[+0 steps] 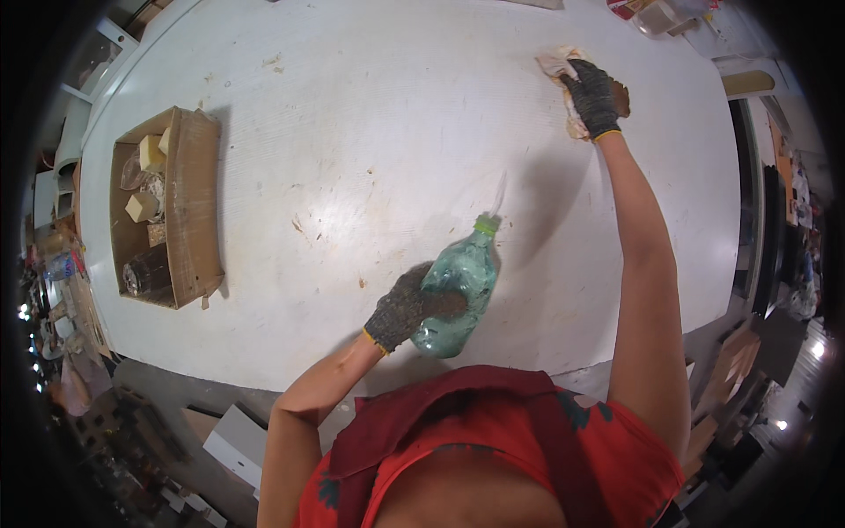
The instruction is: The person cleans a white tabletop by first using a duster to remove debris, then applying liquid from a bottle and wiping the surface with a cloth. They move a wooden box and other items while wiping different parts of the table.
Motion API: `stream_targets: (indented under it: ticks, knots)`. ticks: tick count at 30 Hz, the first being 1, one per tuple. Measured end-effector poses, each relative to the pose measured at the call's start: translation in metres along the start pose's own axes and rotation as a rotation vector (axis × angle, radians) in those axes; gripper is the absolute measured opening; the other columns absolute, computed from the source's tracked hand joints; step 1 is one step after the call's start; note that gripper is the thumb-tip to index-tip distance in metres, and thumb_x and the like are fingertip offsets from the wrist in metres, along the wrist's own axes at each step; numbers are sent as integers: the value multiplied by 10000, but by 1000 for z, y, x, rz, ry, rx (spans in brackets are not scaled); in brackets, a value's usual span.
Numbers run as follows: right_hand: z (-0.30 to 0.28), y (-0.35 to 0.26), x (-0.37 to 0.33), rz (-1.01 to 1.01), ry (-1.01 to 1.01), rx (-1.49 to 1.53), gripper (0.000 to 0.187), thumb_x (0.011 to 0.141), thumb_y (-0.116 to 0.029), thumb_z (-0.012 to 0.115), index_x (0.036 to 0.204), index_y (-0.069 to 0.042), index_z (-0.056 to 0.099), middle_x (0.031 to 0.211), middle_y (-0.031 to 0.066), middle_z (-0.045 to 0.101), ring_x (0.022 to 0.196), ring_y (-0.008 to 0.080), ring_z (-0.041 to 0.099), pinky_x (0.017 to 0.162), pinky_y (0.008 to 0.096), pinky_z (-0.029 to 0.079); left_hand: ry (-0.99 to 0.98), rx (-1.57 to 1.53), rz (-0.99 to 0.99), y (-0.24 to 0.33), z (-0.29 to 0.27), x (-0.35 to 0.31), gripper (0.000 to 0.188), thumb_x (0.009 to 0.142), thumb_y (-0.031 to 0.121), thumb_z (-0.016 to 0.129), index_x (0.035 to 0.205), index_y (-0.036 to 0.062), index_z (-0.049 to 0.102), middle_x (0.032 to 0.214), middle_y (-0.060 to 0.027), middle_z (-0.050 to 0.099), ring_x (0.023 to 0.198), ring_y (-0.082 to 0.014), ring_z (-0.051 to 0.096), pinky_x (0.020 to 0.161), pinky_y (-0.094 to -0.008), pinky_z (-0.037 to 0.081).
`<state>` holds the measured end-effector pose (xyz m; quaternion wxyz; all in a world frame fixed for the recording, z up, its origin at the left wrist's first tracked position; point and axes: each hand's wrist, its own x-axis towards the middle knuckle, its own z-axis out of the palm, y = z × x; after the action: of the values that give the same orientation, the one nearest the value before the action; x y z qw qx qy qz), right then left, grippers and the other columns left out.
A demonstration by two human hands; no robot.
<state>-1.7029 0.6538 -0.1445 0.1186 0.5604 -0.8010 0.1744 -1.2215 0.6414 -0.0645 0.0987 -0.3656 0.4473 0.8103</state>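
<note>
A dark knit glove covers my left hand (409,308), whose fingers are wrapped round a green plastic bottle (459,286). The bottle tilts over the white tabletop (370,114), its light-green cap toward the far side. From that cap a thin, clear, pale streak or nozzle reaches onward; I cannot tell which. At the far right, with the arm stretched out, my gloved right hand (597,95) presses on a crumpled, stained rag (574,110). The rag lies against the tabletop, and cloth shows on both sides of the hand.
On the left of the table stands an open cardboard box (195,207) holding yellowish sponge blocks (151,154) and crumpled clear plastic. Brownish specks (297,226) are scattered over the tabletop. Past the far right edge is a clear plastic container (656,18). Boards (238,449) lean below the near left edge.
</note>
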Motion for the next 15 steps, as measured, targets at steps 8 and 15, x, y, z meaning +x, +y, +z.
stream_targets:
  ticks: [8,15]
  knots:
    - [-12,29,-23,280,27,137,437,844,-336,614,1168,-43,617,1192,167,607,1126,320,543,994,396,388,-64,46,37,6,9,14,480,678,221,831,1065,22,627,975,-71,671,885,-159,622,808,-319,502]
    - [-19,-4,-30,-100,70,140,278,846,-307,628,1009,-83,643,1044,132,643,967,315,596,839,415,467,-25,246,70,14,15,11,563,676,226,826,1146,22,595,1020,-91,668,925,-189,624,845,-322,492]
